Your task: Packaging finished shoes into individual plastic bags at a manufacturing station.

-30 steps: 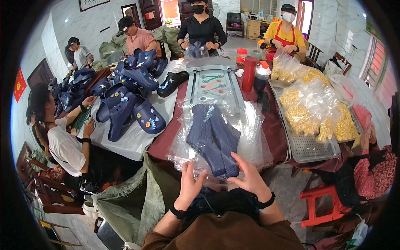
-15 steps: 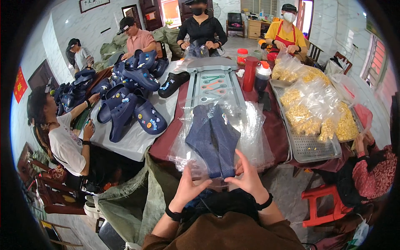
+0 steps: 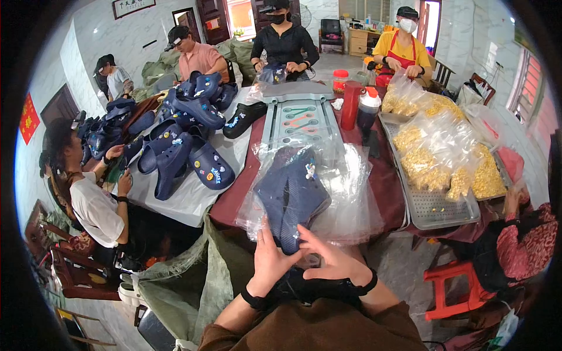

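Observation:
My left hand (image 3: 271,257) and my right hand (image 3: 331,260) both grip the near end of a pair of dark blue clogs (image 3: 291,198). The clogs lie pressed together inside a clear plastic bag (image 3: 351,193), heels toward me and toes toward the table. Small charms show on the upper clog. The bag rests on the near edge of a table with a dark red cloth (image 3: 386,184). A stack of loose clear bags spreads under and to the right of the clogs.
A grey tray of coloured tools (image 3: 298,117) lies beyond the bag. A red bottle (image 3: 350,104) stands to its right. A metal tray (image 3: 436,207) holds bags of yellow pieces. A heap of blue clogs (image 3: 175,140) covers the left table. Several people sit around.
The bagged clogs have tilted slightly to the right and my hands have shifted closer together at their heel end.

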Motion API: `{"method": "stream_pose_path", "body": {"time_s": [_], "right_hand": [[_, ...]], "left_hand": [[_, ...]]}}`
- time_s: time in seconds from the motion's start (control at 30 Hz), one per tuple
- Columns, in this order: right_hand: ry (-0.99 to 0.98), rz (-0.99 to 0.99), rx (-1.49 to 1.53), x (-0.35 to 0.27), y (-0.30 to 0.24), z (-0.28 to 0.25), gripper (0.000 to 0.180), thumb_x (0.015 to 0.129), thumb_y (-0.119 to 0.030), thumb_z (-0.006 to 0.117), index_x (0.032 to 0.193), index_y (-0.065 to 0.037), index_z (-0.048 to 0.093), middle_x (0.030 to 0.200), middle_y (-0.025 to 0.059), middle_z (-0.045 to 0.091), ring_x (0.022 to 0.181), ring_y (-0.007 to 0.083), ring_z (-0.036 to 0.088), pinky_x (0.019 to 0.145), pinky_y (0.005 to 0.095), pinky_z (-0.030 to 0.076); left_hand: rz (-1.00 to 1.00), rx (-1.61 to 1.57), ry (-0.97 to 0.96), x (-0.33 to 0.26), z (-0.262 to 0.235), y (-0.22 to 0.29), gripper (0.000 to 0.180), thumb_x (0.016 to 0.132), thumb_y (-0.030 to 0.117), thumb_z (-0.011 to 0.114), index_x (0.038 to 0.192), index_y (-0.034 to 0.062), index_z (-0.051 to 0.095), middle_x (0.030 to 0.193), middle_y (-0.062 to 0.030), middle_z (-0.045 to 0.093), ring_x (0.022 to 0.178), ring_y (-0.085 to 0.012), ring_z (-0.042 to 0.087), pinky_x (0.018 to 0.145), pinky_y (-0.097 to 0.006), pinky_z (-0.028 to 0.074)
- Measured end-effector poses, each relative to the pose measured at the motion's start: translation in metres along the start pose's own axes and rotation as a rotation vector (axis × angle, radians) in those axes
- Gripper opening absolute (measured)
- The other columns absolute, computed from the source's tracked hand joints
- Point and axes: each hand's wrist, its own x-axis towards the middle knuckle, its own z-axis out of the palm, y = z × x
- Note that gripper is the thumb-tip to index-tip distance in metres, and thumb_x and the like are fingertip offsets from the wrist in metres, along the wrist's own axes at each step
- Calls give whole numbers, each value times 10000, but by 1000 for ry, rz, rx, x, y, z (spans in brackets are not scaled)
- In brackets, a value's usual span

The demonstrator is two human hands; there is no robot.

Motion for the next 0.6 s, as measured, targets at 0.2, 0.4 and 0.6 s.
{"method": "stream_pose_path", "body": {"time_s": [0.2,0.4,0.6], "right_hand": [[464,27,-283,11,-11,-18,502,904,-229,770,1330,-30,596,1315,189,629,1264,333,579,1032,416,482],[511,237,-758,-3,45,-35,562,901,-327,756,1316,17,594,1326,243,611,1249,416,558,1043,474,455],[437,191,-795,-6,64,-37,600,813,-328,803,1275,17,635,1378,221,593,1276,422,534,1089,489,421]], "left_hand": [[-64,-144,150,8,-25,-26,1041,666,249,865,1506,-74,341,1382,-315,520,1290,-444,534,1094,-457,434],[-281,-470,187,15,-119,-43,879,703,137,723,1500,-81,421,1359,-159,575,1197,-220,570,1069,-342,424],[-300,-163,319,-22,-253,-38,886,741,213,756,1508,-70,415,1377,-171,554,1254,-238,549,1097,-338,395]]}}
